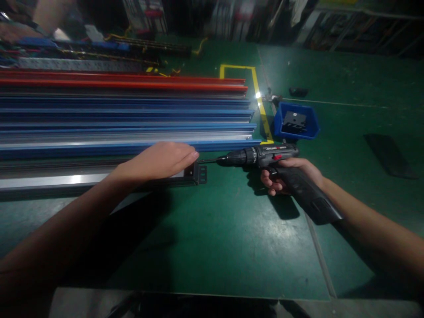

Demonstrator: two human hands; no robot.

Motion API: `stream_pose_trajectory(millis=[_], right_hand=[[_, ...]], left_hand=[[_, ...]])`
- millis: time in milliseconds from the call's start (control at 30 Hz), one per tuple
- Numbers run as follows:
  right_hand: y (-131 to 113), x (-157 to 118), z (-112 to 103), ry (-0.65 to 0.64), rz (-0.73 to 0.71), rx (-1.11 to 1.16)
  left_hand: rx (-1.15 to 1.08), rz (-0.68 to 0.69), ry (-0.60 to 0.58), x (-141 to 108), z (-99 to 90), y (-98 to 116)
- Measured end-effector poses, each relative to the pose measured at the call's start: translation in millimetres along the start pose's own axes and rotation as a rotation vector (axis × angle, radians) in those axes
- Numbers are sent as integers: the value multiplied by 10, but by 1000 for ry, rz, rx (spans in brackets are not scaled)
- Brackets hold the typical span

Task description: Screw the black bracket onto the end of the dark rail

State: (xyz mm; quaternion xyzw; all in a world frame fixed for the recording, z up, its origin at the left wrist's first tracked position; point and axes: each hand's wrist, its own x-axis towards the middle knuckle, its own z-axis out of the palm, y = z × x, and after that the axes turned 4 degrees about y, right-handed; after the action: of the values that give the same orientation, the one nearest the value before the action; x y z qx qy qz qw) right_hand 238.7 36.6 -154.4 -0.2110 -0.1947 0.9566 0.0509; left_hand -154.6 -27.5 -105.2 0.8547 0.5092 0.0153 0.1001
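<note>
In the head view, my right hand [291, 174] is wrapped around the handle of a black cordless drill [276, 152]. The drill points left, its long bit meeting the end of a black and silver metal profile [79, 179]. My left hand [162, 159] lies across that profile close to the same end, fingers together and bent over its far side; the palm hides part of it. A dark slotted end bracket [202, 175] sticks out to the right of the profile. Whether a screw sits at the bit's tip I cannot tell.
Behind lie several blue profiles [132, 106] and a red profile [132, 83]. A blue bin [313, 128] holding dark plates stands on the green table [232, 247], near yellow tape [261, 106]. A dark flat object [391, 154] lies right. Another person's arm [49, 17] is at upper left.
</note>
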Motion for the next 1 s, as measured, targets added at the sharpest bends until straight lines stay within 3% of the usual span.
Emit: stream_pose_trajectory(millis=[600, 1000], right_hand=[[8, -4, 22, 44, -3, -17], [59, -10, -47, -15, -86, -119]], left_hand=[[-5, 11, 15, -6, 8, -12], [-31, 3, 19, -3, 32, -39]])
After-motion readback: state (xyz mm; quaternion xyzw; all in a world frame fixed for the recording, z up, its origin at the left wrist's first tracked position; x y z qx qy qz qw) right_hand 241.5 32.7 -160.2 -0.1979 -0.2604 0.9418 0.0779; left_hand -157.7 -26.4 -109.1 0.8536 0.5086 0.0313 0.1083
